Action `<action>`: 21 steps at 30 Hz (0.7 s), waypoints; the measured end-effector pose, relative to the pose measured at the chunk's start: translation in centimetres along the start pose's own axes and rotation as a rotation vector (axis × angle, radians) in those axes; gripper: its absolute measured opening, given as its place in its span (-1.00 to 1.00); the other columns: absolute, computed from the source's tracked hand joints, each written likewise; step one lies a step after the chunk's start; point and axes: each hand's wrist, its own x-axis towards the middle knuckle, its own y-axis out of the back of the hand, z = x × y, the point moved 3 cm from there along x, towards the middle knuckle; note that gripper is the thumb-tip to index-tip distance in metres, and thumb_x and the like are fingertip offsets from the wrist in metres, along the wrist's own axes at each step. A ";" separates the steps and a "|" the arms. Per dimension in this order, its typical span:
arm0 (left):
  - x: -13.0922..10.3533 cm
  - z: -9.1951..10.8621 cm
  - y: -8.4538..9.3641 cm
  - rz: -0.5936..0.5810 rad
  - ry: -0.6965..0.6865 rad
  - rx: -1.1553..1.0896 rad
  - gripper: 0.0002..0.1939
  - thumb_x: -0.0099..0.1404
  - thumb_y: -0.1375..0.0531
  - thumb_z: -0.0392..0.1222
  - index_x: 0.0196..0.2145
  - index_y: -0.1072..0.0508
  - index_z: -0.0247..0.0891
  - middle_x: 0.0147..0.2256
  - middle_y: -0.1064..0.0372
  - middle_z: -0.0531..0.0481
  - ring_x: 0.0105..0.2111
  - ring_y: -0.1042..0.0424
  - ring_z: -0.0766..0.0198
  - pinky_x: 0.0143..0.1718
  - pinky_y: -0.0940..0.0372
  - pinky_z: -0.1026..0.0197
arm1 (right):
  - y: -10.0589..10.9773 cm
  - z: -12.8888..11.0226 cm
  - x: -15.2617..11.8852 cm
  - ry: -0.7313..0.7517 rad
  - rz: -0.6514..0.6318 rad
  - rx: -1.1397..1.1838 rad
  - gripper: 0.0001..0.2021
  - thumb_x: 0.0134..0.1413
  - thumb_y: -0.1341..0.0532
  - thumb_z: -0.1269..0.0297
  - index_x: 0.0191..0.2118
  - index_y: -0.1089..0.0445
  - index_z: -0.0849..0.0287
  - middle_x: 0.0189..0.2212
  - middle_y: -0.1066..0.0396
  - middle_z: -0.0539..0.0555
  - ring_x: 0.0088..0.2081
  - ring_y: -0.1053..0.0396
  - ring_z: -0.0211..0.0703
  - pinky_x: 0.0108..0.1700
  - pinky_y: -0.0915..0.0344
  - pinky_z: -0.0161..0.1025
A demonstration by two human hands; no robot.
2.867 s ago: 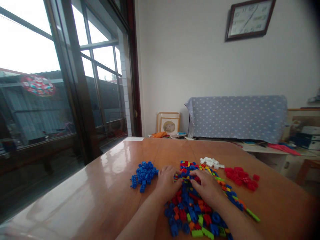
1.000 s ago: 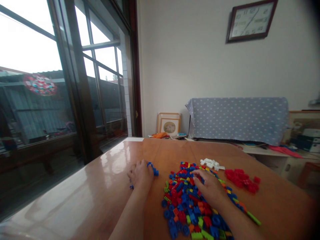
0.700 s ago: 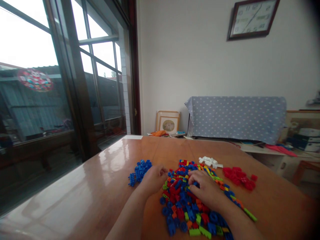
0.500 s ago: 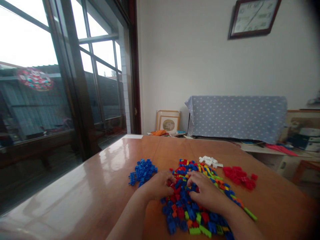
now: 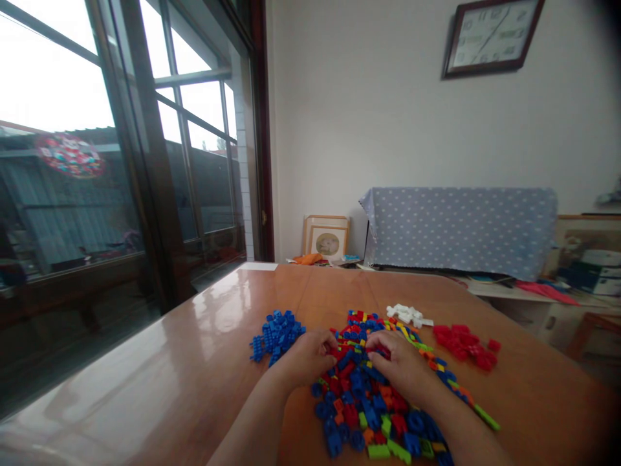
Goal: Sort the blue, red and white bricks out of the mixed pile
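Observation:
A mixed heap of plastic building blocks [image 5: 359, 382] in blue, red, green, orange and yellow lies spread before me. My left hand [image 5: 308, 356] rests at its left side, fingers curled in; whatever they hold, if anything, is hidden. Across the heap, my right hand [image 5: 400, 362] has its thumb and fingers bent around a red block [image 5: 381, 350], low over the pieces. Left of my left hand is a pile of blue blocks [image 5: 277, 335]. White blocks [image 5: 408, 315] lie beyond my right hand, and a group of red blocks [image 5: 466, 346] lies to its right.
All the blocks lie on a glossy brown wooden table [image 5: 194, 369]. A white sheet [image 5: 259, 266] is at the far edge. Behind are a picture frame [image 5: 328, 243] and a dotted blue cloth [image 5: 460, 226]. Large windows [image 5: 194, 129] stand at left, and a clock [image 5: 492, 39] hangs on the wall.
My right hand has shifted slightly, and a red block now shows between its thumb and fingers where blue pieces showed before. My left hand stays nearly in place, its fingers moved a little.

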 end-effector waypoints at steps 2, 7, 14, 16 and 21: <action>0.1 -0.3 0.1 0.041 0.023 -0.006 -0.75 0.12 -0.16 -0.31 -0.21 -0.48 -0.22 -0.37 -0.39 0.07 -0.40 -0.35 0.31 -0.42 -0.14 0.33 | -0.2 0.3 0.0 -0.048 0.005 0.085 -0.86 0.08 -0.16 0.24 -0.29 -0.45 0.09 -0.32 -0.49 0.05 -0.22 -0.41 -0.06 -0.15 -0.27 -0.18; 0.4 -1.0 1.4 0.264 0.067 0.119 -0.81 0.19 -0.17 -0.28 -0.21 -0.49 -0.20 -0.29 -0.46 0.00 -0.28 -0.42 0.24 -0.30 -0.21 0.28 | -0.4 0.8 -0.1 -0.145 0.048 0.204 -0.81 0.15 -0.14 0.11 -0.23 -0.39 0.08 -0.44 -0.43 -0.02 -0.39 -0.37 -0.14 -0.32 -0.24 -0.24; 0.3 -2.9 4.0 0.553 0.231 0.318 -0.88 0.24 -0.20 -0.22 -0.23 -0.49 -0.17 -0.20 -0.48 -0.05 -0.17 -0.43 0.18 -0.18 -0.21 0.23 | -0.2 1.2 0.0 -0.176 0.102 0.272 -0.76 0.19 -0.09 0.05 -0.22 -0.34 0.09 -0.50 -0.39 -0.05 -0.45 -0.35 -0.16 -0.40 -0.21 -0.26; 0.4 -3.6 4.1 0.574 0.258 0.285 -0.87 0.25 -0.20 -0.23 -0.22 -0.49 -0.17 -0.21 -0.50 -0.04 -0.18 -0.44 0.21 -0.20 -0.22 0.25 | -0.2 1.4 0.0 -0.189 0.119 0.287 -0.76 0.16 -0.11 0.07 -0.19 -0.35 0.09 -0.50 -0.39 -0.05 -0.45 -0.35 -0.16 -0.40 -0.22 -0.26; 0.9 -4.4 3.5 0.548 0.259 0.149 -0.86 0.24 -0.20 -0.28 -0.22 -0.49 -0.19 -0.22 -0.52 -0.01 -0.23 -0.46 0.26 -0.22 -0.24 0.27 | -0.1 2.2 0.1 -0.237 0.162 0.289 -0.71 0.05 -0.16 0.14 -0.12 -0.38 0.11 -0.44 -0.44 -0.01 -0.43 -0.38 -0.16 -0.39 -0.24 -0.26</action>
